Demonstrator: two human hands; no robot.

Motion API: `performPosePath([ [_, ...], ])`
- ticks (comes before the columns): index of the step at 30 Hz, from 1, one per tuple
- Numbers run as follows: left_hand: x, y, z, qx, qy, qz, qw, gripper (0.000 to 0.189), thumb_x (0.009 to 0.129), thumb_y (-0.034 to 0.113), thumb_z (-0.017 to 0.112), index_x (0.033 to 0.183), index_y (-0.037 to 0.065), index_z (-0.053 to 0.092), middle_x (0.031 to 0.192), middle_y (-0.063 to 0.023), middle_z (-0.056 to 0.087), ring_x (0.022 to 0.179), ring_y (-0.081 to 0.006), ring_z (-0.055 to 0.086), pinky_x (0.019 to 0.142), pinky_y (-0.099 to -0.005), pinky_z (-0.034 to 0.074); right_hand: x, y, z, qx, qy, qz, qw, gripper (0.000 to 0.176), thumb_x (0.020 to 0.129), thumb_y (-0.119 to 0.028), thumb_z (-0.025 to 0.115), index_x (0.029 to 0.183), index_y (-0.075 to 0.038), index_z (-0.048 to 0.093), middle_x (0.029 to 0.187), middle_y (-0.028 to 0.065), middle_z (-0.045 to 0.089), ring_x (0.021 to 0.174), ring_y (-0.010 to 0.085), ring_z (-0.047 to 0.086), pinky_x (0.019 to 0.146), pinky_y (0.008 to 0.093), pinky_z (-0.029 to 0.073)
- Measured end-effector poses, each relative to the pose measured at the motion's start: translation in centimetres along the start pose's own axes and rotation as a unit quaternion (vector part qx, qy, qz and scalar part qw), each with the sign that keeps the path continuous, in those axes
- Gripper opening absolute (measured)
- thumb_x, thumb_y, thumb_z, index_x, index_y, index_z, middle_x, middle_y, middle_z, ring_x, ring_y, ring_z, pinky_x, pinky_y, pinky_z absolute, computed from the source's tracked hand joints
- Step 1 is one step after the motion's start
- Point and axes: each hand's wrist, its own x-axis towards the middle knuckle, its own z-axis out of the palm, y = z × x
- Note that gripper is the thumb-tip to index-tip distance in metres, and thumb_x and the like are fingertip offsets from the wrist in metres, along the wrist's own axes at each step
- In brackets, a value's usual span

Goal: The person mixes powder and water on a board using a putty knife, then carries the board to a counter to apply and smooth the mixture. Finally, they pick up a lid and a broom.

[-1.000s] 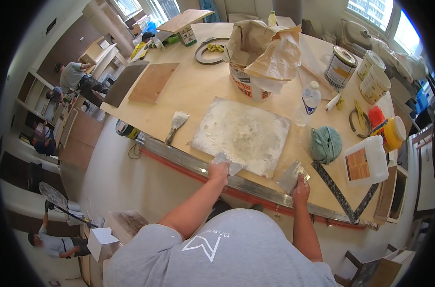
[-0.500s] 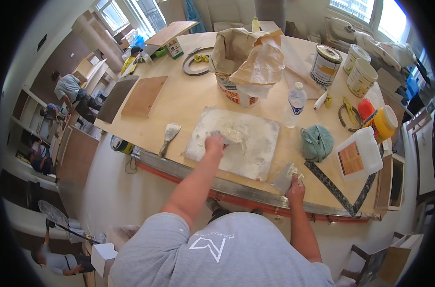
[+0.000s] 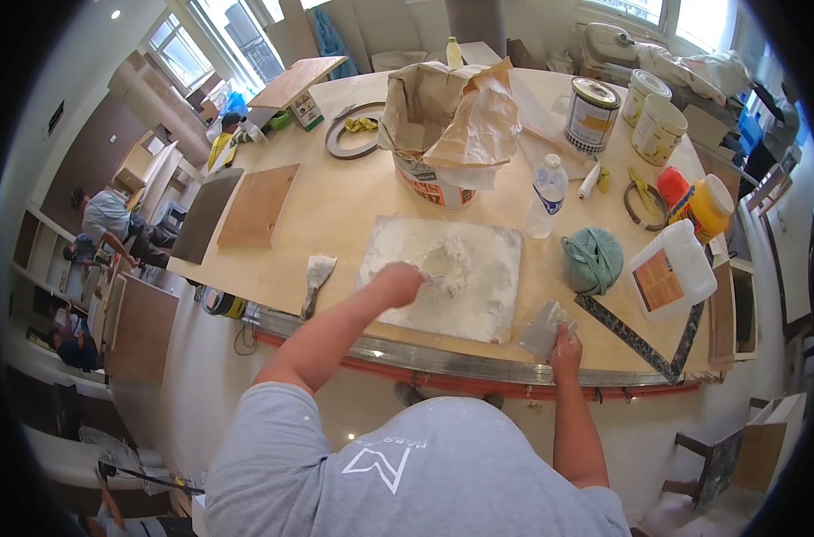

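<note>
A white powder-dusted board (image 3: 495, 309) lies near the table's front edge, with a mound of pale putty (image 3: 447, 264) in its middle. Closed and held over that board, my left hand (image 3: 396, 286) grips a putty knife, mostly hidden behind the fingers and beside the mound. To the right of the board, my right hand (image 3: 565, 351) is wrapped around a wide scraper (image 3: 541, 331) whose flat blade carries smears of putty. Left of the board rests another scraper (image 3: 317, 282), untouched, its blade pointing away from me.
Behind the board stands a bucket (image 3: 429, 182) with an open paper bag (image 3: 479, 121). A water bottle (image 3: 548, 197), green twine ball (image 3: 592, 259), white jug (image 3: 671, 273) and black-speckled angle piece (image 3: 626, 336) occupy the right side. Cans (image 3: 592, 116) stand farther back. Several people work at left.
My left hand has shifted slightly and the knife blade seen earlier is now mostly hidden. The right hand stays near its place with the scraper. The view has turned a little.
</note>
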Motion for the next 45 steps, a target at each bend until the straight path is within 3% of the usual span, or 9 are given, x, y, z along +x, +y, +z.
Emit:
performPosePath([
  [9,1.3,0.9,1.9,-0.060,0.084,0.054,0.993,0.035,0.079,0.006,0.051,0.106,0.011,0.072,0.095,-0.0172,0.070,0.090,-0.0371,0.066,0.081,-0.0467,0.052,1.5,2.8,0.3,-0.015,0.051,-0.031,0.998,0.049,0.100,-0.042,0.053,0.096,0.006,0.063,0.077,0.0065,0.062,0.067,0.0177,0.054,0.064,0.0357,0.047],
  [16,4.6,-5.4,-2.5,-0.114,0.143,-0.082,0.980,0.028,0.081,0.008,0.049,0.100,0.008,0.069,0.100,-0.0191,0.068,0.096,-0.0358,0.065,0.086,-0.0446,0.051,0.3,0.4,0.2,0.009,0.024,0.038,0.999,0.045,0.099,-0.045,0.054,0.085,-0.002,0.061,0.067,-0.0019,0.049,0.062,0.0099,0.043,0.057,0.0294,0.038],
  [25,6.1,-0.6,-1.7,-0.057,0.041,0.067,0.995,0.039,0.078,0.004,0.050,0.112,0.010,0.067,0.101,-0.0191,0.069,0.094,-0.0360,0.065,0.084,-0.0432,0.052,0.5,1.0,0.2,-0.013,0.035,0.054,0.998,0.049,0.099,-0.045,0.053,0.086,0.001,0.060,0.068,0.0037,0.053,0.061,0.0149,0.049,0.058,0.0317,0.045],
  [28,3.5,-2.6,-1.2,-0.117,0.121,0.094,0.981,0.035,0.080,0.008,0.053,0.112,0.009,0.067,0.101,-0.0201,0.068,0.093,-0.0372,0.065,0.082,-0.0430,0.052,1.4,1.9,0.3,-0.039,0.045,0.008,0.998,0.047,0.099,-0.046,0.052,0.086,-0.001,0.059,0.068,0.0000,0.050,0.060,0.0114,0.046,0.054,0.0299,0.042],
  [32,-2.7,-5.6,0.3,-0.337,0.211,-0.173,0.901,0.026,0.082,0.013,0.059,0.104,0.002,0.068,0.090,-0.0174,0.070,0.075,-0.0290,0.066,0.067,-0.0373,0.051,0.9,2.2,-0.1,0.000,0.019,0.016,1.000,0.046,0.099,-0.042,0.054,0.090,0.002,0.061,0.070,0.0024,0.056,0.064,0.0111,0.049,0.059,0.0295,0.043],
  [35,-6.7,-6.9,8.5,-0.620,0.094,-0.371,0.684,0.019,0.079,0.011,0.065,0.095,0.001,0.065,0.075,-0.0086,0.063,0.068,-0.0223,0.060,0.057,-0.0389,0.047,0.9,1.7,0.0,0.008,0.019,0.034,0.999,0.044,0.100,-0.043,0.053,0.088,-0.001,0.060,0.067,-0.0029,0.048,0.059,0.0086,0.043,0.052,0.0282,0.038],
  [39,-5.4,-2.2,13.6,-0.730,0.229,-0.385,0.516,0.018,0.079,0.011,0.064,0.095,0.002,0.063,0.069,-0.0085,0.058,0.057,-0.0213,0.056,0.048,-0.0359,0.042,0.5,1.3,0.1,0.043,0.005,0.032,0.999,0.043,0.100,-0.043,0.053,0.087,-0.003,0.060,0.065,-0.0062,0.045,0.058,0.0068,0.040,0.051,0.0262,0.034],
  [43,0.9,-0.7,7.9,-0.627,0.158,-0.361,0.672,0.016,0.079,0.009,0.062,0.092,0.000,0.064,0.071,-0.0131,0.061,0.069,-0.0283,0.060,0.056,-0.0420,0.047,0.9,1.5,0.0,0.052,-0.012,0.017,0.998,0.043,0.100,-0.043,0.053,0.089,-0.002,0.060,0.066,-0.0051,0.046,0.059,0.0065,0.041,0.052,0.0252,0.036],
  [45,2.3,0.1,2.7,-0.435,0.195,-0.263,0.839,0.016,0.081,0.013,0.063,0.090,0.000,0.061,0.076,-0.0147,0.062,0.078,-0.0258,0.061,0.060,-0.0413,0.048,1.4,2.6,-0.1,0.037,0.005,-0.004,0.999,0.043,0.099,-0.042,0.054,0.090,0.000,0.060,0.065,-0.0025,0.048,0.057,0.0072,0.043,0.051,0.0260,0.038],
])
